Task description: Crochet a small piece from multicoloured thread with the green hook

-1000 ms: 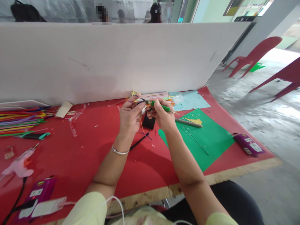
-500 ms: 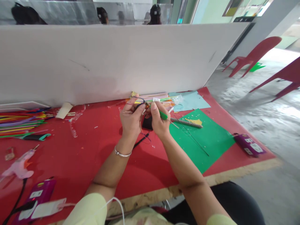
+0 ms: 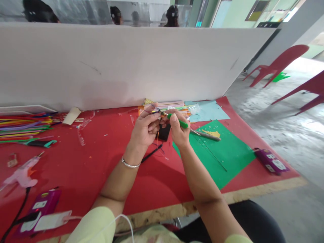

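My left hand [image 3: 144, 130] is closed, pinching a small piece of dark blue yarn work [image 3: 160, 112] in front of me. A dark strand runs over its raised index finger, and an orange thread [image 3: 157, 135] hangs beneath the fingers. In my right hand [image 3: 181, 134] is a crochet hook with a green handle [image 3: 182, 124]. Its thin metal shaft points left into the yarn between the fingertips; the tip is hidden. Behind the hands, a black flat object [image 3: 164, 132] lies on the red table cover [image 3: 106, 175].
A green sheet [image 3: 222, 155] carries a grey rod [image 3: 209, 136] and thin wires. Colourful pipe cleaners [image 3: 25, 127], a pink glue gun [image 3: 24, 173] and a purple power bank [image 3: 47, 204] lie left. Another purple pack [image 3: 270, 161] sits right. A white partition [image 3: 152, 64] stands behind.
The crochet hook and right hand have shifted slightly right, with the handle now lying flatter. My left hand has turned, its lower fingers showing curled beneath the yarn. The view has tilted slightly.
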Motion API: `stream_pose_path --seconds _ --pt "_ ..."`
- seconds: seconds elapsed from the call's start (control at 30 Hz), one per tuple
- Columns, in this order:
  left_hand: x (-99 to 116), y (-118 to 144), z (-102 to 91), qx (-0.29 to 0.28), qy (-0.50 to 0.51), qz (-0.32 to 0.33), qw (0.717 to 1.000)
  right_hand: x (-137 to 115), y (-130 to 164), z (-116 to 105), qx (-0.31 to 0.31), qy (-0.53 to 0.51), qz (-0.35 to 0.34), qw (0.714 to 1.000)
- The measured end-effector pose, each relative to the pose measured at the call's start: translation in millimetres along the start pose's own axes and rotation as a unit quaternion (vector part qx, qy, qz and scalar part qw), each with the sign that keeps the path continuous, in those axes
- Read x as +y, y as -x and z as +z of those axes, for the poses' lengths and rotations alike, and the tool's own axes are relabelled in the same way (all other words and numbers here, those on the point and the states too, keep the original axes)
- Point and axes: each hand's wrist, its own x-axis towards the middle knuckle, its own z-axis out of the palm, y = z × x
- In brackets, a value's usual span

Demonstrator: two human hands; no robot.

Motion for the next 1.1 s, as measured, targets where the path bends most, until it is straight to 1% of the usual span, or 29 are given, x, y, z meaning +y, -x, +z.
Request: stream_pose_path --seconds 0.07,0.2,0.3,0.4,0.5,0.57,0.7,0.8,0.93,1.0,1.1 --pt "3.8 -0.6 -0.8 -0.004 -0.003 -0.017 1.000 -2.0 -1.0 -2.4 -0.009 -0.029 0.034 0.999" --pt "10.2 -1.5 -1.2 -0.005 -0.017 -0.033 0.999 -4.5 -3.9 -9.2 -0.029 -0.052 0.052 0.997" --pt "10.8 -1.2 -0.2 -0.002 -0.028 -0.026 0.999 -6.9 -5.6 -13.3 -0.041 -0.047 0.046 0.997" --pt "8.4 -0.6 0.5 0.009 -0.041 0.013 0.999 -8.5 -6.3 -13.2 -0.026 -0.039 0.032 0.998" --pt "5.5 -0.9 -0.7 0.010 -0.041 0.037 0.998 -8.9 -6.1 -10.3 -0.033 -0.039 0.020 0.999" --pt "4.3 -1.7 -2.1 -0.001 -0.029 0.026 0.999 -8.9 -5.6 -8.6 -0.039 -0.036 0.013 0.999" --pt "4.0 -3.3 -3.0 -0.027 -0.001 -0.010 1.000 -9.3 -4.1 -7.2 -0.025 -0.016 0.017 0.999" --pt "4.6 -3.7 -2.2 -0.034 0.016 -0.023 0.999 -8.8 -3.5 -6.5 -0.031 -0.020 0.016 0.999" --pt "3.4 -4.6 -2.4 -0.017 0.015 -0.010 1.000 -5.4 -3.7 -4.3 -0.036 -0.045 0.035 0.998" --pt "1.8 -5.5 -3.3 -0.018 0.013 0.002 1.000 -3.5 -3.6 -2.6 -0.027 -0.051 0.041 0.997" --pt "-0.5 -6.2 -3.9 -0.028 0.017 0.005 0.999 -1.8 -2.4 0.4 -0.005 -0.045 0.030 0.999"
